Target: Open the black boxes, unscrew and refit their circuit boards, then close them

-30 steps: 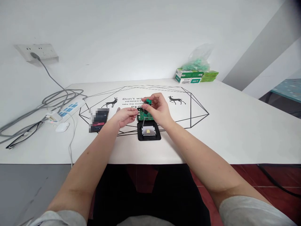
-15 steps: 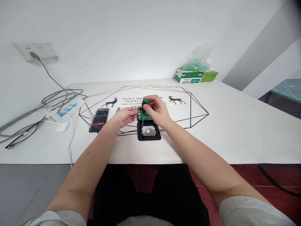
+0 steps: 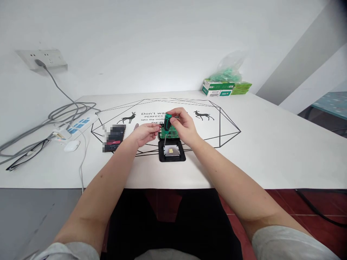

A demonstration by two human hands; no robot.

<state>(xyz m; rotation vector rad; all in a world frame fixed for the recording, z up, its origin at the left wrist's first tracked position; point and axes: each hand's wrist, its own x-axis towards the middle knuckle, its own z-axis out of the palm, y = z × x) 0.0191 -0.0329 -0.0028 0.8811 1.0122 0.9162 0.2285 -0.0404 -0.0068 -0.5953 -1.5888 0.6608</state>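
Note:
My right hand [image 3: 184,124] grips the green and black handle of a screwdriver [image 3: 167,122], which stands nearly upright with its thin shaft pointing down at the near left edge of a green circuit board [image 3: 171,134]. The board sits in a black case, partly covered by my fingers. My left hand [image 3: 146,134] is closed, with thumb and forefinger pinched at the left edge of the board. Just in front lies a black cover [image 3: 161,156] with a silver metal plate [image 3: 175,151] and a small yellowish pad on it. The screwdriver's tip is too small to make out clearly.
A phone [image 3: 119,135] lies left of my hands, near a slim object [image 3: 136,126] partly behind my left hand. Further left are a power strip [image 3: 82,125], grey cables [image 3: 58,112] and a white earbud case [image 3: 72,146]. Green boxes [image 3: 218,86] stand at the back right.
The screwdriver handle has turned and tilts slightly more. My right fingers have opened out a little and shifted around it, uncovering more of the board. My left hand has stayed put.

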